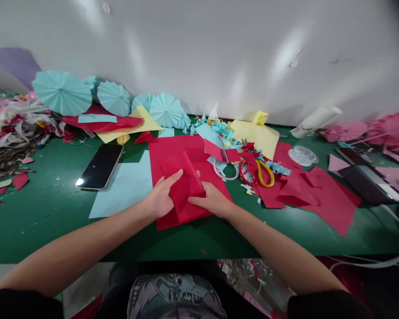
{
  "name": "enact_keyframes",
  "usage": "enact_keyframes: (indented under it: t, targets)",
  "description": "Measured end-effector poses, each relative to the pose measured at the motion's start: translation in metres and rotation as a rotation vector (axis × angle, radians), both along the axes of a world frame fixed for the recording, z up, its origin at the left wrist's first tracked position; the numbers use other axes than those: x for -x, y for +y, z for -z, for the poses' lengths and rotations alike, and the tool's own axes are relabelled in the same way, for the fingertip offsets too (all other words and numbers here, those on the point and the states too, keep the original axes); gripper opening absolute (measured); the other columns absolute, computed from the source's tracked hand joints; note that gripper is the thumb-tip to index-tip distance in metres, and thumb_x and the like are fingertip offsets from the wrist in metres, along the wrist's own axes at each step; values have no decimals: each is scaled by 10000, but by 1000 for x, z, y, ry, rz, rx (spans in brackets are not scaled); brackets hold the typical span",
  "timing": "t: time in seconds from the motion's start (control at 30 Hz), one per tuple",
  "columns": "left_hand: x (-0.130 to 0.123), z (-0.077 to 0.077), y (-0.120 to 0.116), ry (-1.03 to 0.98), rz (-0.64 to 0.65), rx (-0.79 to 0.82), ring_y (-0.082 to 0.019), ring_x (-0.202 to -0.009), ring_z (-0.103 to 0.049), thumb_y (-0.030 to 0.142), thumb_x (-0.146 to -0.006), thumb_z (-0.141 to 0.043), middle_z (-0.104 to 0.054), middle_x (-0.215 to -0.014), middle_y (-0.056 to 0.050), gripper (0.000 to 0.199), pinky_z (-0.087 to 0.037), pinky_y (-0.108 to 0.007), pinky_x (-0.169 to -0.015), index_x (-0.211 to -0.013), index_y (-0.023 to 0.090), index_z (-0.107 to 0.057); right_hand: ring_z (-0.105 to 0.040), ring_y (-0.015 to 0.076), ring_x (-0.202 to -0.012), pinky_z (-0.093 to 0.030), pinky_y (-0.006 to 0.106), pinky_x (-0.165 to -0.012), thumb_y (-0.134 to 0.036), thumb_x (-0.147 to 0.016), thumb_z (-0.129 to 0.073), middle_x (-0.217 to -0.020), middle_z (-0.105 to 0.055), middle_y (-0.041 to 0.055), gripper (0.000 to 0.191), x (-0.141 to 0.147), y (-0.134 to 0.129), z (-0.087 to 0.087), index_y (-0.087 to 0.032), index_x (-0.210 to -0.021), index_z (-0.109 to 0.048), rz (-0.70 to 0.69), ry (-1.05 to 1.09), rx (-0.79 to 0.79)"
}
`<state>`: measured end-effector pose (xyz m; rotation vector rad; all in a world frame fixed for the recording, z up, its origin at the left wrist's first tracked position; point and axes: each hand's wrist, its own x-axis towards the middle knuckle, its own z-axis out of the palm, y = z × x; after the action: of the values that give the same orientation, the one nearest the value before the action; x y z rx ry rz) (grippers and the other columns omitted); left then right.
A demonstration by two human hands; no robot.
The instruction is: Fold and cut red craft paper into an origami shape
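Observation:
A folded sheet of red paper (183,188) is held up between my two hands, above a larger red sheet (159,148) lying on the table. On its left side my left hand (162,195) grips it, with the thumb stretched along the paper. My right hand (213,199) is closed on its right edge, thumb in front and the other fingers partly hidden behind. Just right of the hands lie scissors with clear handles (226,177), and beyond them scissors with red and yellow handles (265,173).
Light blue paper (126,190) and a phone (100,166) lie left on the green table (53,226). Light blue paper fans (62,92) lean along the wall. Red sheets (335,204), a dark device (369,184) and pink paper fans (390,133) are right. Scraps heap far left.

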<state>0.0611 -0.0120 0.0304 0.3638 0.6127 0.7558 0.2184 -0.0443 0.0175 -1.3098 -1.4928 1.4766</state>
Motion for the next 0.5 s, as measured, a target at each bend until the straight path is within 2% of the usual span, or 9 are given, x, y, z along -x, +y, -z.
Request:
enact_keyframes:
  t: [0.13,0.27,0.33,0.4,0.5]
  targets:
    - [-1,-7,0,64,-64,17,-224,-967,-642,240,-841,-570,-693,-981,-95,225,-488,-356,-904,-1029,127,-619,-636,226,-887,-510,362,-763,-412,-735,-635,-988,-662,84,339,2,0,0,-176,-967,-561,65,-187,-138]
    - [-1,-11,3,176,-201,-51,-217,-887,-666,193,-861,-534,-707,-899,-84,129,-511,-363,-859,-915,128,-631,-588,240,-989,-504,403,-808,-496,-744,-612,-1100,-585,121,507,2,-1,5,-193,-1116,-450,185,-317,-455]
    - [0,-13,5,204,-233,-64,-212,-852,-672,183,-864,-522,-710,-866,-77,123,-517,-363,-845,-890,130,-629,-520,276,-1102,-485,439,-856,-543,-702,-639,-1187,-507,158,639,0,-2,6,-187,-1180,-410,154,-410,-665]
    - [1,-15,7,220,-257,-70,-209,-837,-674,166,-858,-521,-711,-862,-71,123,-516,-359,-842,-898,132,-632,-417,313,-1208,-423,493,-937,-591,-665,-647,-1269,-421,179,730,-2,-2,5,-188,-1221,-400,67,-511,-874]
    - [1,-18,8,225,-275,-92,-215,-851,-670,119,-839,-517,-712,-896,-65,191,-505,-368,-853,-989,139,-632,-344,326,-1255,-338,538,-995,-571,-701,-621,-1322,-373,172,668,-7,-1,3,-196,-1223,-440,-46,-640,-1066]
